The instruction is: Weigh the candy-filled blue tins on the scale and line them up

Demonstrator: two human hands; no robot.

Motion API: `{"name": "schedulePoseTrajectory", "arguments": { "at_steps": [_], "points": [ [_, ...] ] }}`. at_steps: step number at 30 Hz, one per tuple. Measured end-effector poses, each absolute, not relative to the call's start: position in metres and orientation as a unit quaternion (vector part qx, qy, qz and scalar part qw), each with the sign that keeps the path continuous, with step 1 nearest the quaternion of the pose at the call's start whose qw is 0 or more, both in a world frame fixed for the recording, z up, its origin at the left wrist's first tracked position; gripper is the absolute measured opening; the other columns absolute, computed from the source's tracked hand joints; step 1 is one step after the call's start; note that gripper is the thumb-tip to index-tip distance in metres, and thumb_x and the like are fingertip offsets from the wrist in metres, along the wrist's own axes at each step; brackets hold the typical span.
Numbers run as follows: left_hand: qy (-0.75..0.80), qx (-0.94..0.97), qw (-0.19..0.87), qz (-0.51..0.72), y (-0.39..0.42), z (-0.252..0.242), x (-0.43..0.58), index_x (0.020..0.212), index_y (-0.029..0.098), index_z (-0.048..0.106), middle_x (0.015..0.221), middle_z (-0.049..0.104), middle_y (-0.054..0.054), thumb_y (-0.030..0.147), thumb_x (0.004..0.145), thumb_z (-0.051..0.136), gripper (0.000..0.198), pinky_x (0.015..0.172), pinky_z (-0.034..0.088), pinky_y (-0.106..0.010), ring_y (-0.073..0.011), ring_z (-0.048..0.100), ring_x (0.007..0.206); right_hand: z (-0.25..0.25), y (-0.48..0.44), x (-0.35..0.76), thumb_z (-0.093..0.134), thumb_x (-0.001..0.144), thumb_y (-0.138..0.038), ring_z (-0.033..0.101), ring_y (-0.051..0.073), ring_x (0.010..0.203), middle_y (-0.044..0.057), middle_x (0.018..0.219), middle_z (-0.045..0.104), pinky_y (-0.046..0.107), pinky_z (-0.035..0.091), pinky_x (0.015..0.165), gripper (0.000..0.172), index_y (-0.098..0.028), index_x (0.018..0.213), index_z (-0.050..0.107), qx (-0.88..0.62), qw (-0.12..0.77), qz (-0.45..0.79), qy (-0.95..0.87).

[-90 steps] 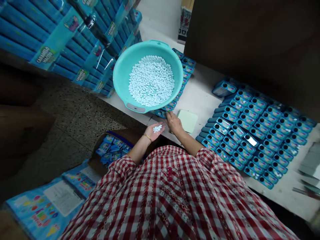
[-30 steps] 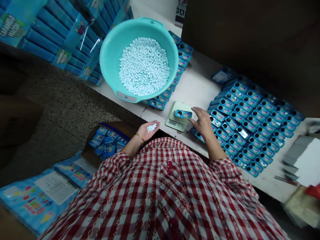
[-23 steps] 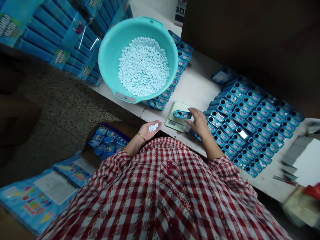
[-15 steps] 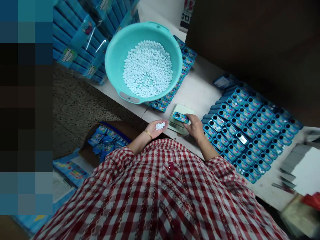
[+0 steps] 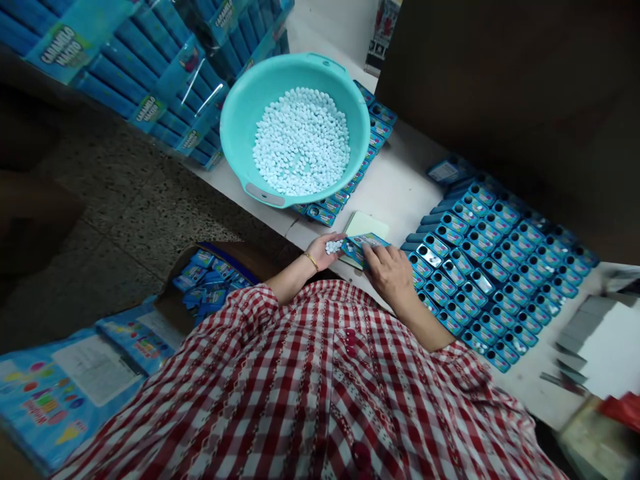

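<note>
My left hand (image 5: 321,253) is cupped palm up, with a small heap of white candies (image 5: 333,247) in it. Gripped in my right hand (image 5: 394,273) is a small blue candy box (image 5: 356,246), tilted so that its open end meets the candies at the left palm. Under and behind this box lies a pale flat scale (image 5: 367,225), partly covered by box and hand. Beyond the hands stands a turquoise basin (image 5: 234,143) holding many white candies (image 5: 303,143). Whether candies are passing into the box I cannot tell.
Rows of blue boxes (image 5: 490,267) with round openings stand on the white table (image 5: 405,180) to the right. More boxes sit under the basin. Wrapped blue packs (image 5: 145,73) are at upper left. A carton (image 5: 175,280) of blue packets lies below left; cards (image 5: 607,340) lie at right.
The right hand has lifted the blue box off the scale and tipped it toward the left palm. The left hand has come close to the box's opening. The view has shifted slightly.
</note>
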State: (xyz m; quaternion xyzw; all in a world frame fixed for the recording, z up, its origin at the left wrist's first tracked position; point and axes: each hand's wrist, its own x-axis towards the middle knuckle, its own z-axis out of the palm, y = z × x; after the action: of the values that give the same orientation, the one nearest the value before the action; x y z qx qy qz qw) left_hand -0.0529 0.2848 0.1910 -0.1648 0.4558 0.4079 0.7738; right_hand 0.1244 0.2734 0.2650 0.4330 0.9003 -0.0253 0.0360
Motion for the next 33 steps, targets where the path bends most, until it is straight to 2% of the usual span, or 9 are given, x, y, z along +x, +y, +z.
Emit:
{"name": "schedulePoseTrajectory", "arguments": {
  "at_steps": [5, 11, 19, 23, 28, 33],
  "points": [
    [0.457, -0.159, 0.775, 0.407, 0.285, 0.190, -0.054, 0.081, 0.007, 0.065, 0.067, 0.067, -0.008, 0.016, 0.086, 0.043, 0.024, 0.064, 0.051, -0.027, -0.0154, 0.063, 0.064, 0.267, 0.272, 0.128, 0.055, 0.082, -0.026, 0.044, 0.023, 0.085, 0.010, 0.095, 0.059, 0.034, 0.028, 0.070, 0.040, -0.015, 0.120, 0.052, 0.431, 0.042, -0.018, 0.901],
    [0.457, -0.154, 0.779, 0.400, 0.285, 0.192, -0.051, 0.077, 0.006, 0.065, 0.067, 0.067, -0.008, 0.015, 0.086, 0.043, 0.025, 0.059, 0.050, -0.025, -0.0142, 0.062, 0.061, 0.266, 0.268, 0.131, 0.048, 0.086, -0.025, 0.044, 0.022, 0.082, 0.009, 0.093, 0.060, 0.034, 0.029, 0.070, 0.038, -0.016, 0.123, 0.050, 0.423, 0.042, 0.002, 0.905],
    [0.448, -0.146, 0.789, 0.395, 0.286, 0.193, -0.046, 0.076, 0.007, 0.065, 0.067, 0.066, -0.009, 0.015, 0.086, 0.042, 0.026, 0.061, 0.052, -0.026, -0.0144, 0.063, 0.062, 0.254, 0.269, 0.141, 0.056, 0.080, -0.025, 0.046, 0.024, 0.086, 0.011, 0.097, 0.060, 0.034, 0.035, 0.071, 0.044, -0.015, 0.122, 0.051, 0.468, 0.018, -0.043, 0.882],
    [0.446, -0.149, 0.791, 0.392, 0.285, 0.189, -0.051, 0.084, 0.006, 0.065, 0.071, 0.068, -0.011, 0.015, 0.085, 0.043, 0.024, 0.067, 0.053, -0.026, -0.0157, 0.065, 0.069, 0.241, 0.272, 0.151, 0.051, 0.082, -0.028, 0.049, 0.024, 0.086, 0.010, 0.096, 0.059, 0.034, 0.040, 0.075, 0.040, -0.015, 0.120, 0.052, 0.518, -0.055, -0.103, 0.847],
    [0.474, -0.169, 0.763, 0.406, 0.280, 0.187, -0.064, 0.090, 0.006, 0.064, 0.071, 0.068, -0.011, 0.015, 0.086, 0.043, 0.024, 0.067, 0.054, -0.026, -0.0158, 0.066, 0.070, 0.194, 0.287, 0.159, 0.049, 0.082, -0.034, 0.054, 0.021, 0.090, 0.009, 0.098, 0.060, 0.035, 0.045, 0.079, 0.034, -0.016, 0.112, 0.053, 0.559, -0.194, -0.237, 0.771],
    [0.492, -0.179, 0.742, 0.420, 0.269, 0.186, -0.080, 0.087, 0.006, 0.064, 0.071, 0.067, -0.012, 0.014, 0.084, 0.045, 0.021, 0.067, 0.054, -0.026, -0.0160, 0.065, 0.070, 0.161, 0.291, 0.162, 0.053, 0.081, -0.040, 0.057, 0.021, 0.093, 0.010, 0.103, 0.061, 0.036, 0.048, 0.079, 0.039, -0.017, 0.112, 0.054, 0.569, -0.233, -0.322, 0.720]
  ]
}}
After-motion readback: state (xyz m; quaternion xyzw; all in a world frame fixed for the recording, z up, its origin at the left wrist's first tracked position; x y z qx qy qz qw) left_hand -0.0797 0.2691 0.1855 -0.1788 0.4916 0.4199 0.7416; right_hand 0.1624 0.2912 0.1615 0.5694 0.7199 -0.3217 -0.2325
